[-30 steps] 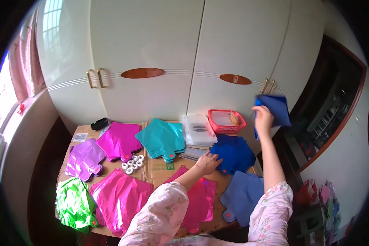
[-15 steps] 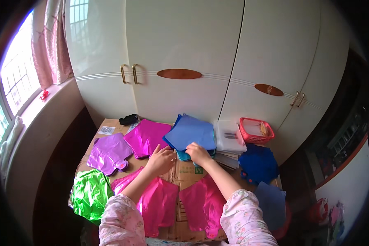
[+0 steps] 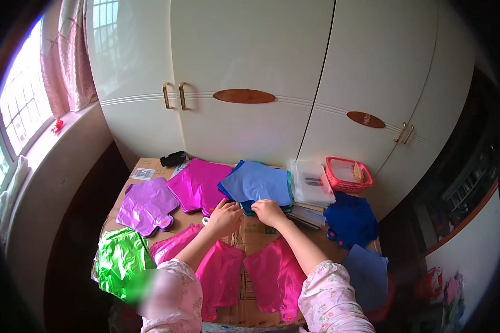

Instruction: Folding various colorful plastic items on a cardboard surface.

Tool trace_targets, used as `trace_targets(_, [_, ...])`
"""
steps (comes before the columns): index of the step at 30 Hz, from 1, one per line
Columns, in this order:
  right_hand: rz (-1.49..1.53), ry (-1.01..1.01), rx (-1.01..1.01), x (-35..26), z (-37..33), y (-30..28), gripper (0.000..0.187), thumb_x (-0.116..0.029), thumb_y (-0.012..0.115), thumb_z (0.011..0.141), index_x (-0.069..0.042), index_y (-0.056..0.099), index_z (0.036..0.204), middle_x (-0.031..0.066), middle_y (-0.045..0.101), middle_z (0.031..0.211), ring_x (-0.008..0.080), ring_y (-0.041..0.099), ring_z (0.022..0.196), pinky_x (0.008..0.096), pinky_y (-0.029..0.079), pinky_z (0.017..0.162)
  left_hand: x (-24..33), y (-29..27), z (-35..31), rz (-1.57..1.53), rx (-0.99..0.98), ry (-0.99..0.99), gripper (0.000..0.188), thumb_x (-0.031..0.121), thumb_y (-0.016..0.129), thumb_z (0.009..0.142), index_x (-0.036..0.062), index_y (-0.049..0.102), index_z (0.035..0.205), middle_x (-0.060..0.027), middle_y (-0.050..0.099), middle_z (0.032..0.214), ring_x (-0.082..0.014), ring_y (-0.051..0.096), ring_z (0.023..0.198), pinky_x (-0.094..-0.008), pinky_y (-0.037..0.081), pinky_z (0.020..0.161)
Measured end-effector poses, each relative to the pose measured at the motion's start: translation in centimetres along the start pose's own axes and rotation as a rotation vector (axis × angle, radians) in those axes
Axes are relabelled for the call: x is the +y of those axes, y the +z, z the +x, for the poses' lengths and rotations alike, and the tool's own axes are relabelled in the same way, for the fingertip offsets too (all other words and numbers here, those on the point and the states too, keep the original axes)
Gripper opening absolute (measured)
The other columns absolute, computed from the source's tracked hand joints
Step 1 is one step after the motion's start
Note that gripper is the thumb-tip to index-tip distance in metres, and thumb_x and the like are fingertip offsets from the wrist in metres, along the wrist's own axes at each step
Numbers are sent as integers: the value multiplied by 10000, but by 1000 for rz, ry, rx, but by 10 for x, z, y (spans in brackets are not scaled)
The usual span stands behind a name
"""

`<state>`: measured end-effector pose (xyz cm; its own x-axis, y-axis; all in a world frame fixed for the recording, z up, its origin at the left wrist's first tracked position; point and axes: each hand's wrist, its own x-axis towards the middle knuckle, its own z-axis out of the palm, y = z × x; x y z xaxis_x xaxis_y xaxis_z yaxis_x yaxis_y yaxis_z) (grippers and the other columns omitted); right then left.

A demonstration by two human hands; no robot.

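Working at the Near Edge

With right hand, bends fingers close together at near edge of flat, pale-blue, angular sheet; cannot tell whether gripping. With left hand, half-curls fingers just beside; cannot tell whether holding anything. Finds pale-blue sheet atop dark-blue sheet, on brown cardboard tabletop.
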<state>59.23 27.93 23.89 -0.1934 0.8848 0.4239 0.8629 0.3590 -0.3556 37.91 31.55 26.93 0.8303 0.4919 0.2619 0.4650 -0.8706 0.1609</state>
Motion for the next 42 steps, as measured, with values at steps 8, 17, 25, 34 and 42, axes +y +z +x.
trace_targets(8, [276, 355, 125, -9, 1, -5, 173, -199, 735, 749, -40, 705, 808, 129, 670, 724, 234, 651, 658, 335, 494, 630, 5, 15, 7, -30, 149, -47, 426, 193, 591, 782, 28, 566, 1174, -149, 616, 1137, -307, 551, 1115, -451, 384, 1000])
trace_targets(17, [293, 339, 165, -10, 0, -4, 203, -224, 744, 752, -46, 701, 841, 134, 672, 765, 245, 655, 702, 347, 494, 648, 9, 15, 15, -101, 40, -71, 382, 178, 591, 777, 36, 561, 1130, -144, 621, 1070, -289, 566, 1076, -445, 390, 984])
trace_targets(25, [-218, -46, 140, -18, -11, -5, 110, -144, 667, 765, -43, 642, 730, 106, 626, 796, 276, 621, 815, 382, 520, 735, 6, 30, 13, 81, 42, 61, 294, 225, 632, 774, 77, 605, 1028, -78, 598, 1063, -253, 579, 1067, -410, 403, 988])
trace_targets(34, [-604, -88, 83, -39, -9, -5, 140, -111, 536, 777, -33, 634, 714, 108, 601, 806, 249, 598, 836, 323, 555, 632, 16, 19, 18, 20, -74, -68, 286, 199, 608, 779, 37, 597, 1015, -135, 578, 1052, -310, 581, 1007, -416, 467, 866])
trace_targets(42, [-439, 53, 381, 5, 38, -49, 160, -115, 524, 859, -38, 607, 746, 139, 585, 770, 334, 592, 721, 442, 502, 643, 18, 22, 21, 43, -59, -7, 314, 187, 580, 788, 65, 584, 1077, -109, 594, 1088, -271, 599, 1023, -410, 469, 852])
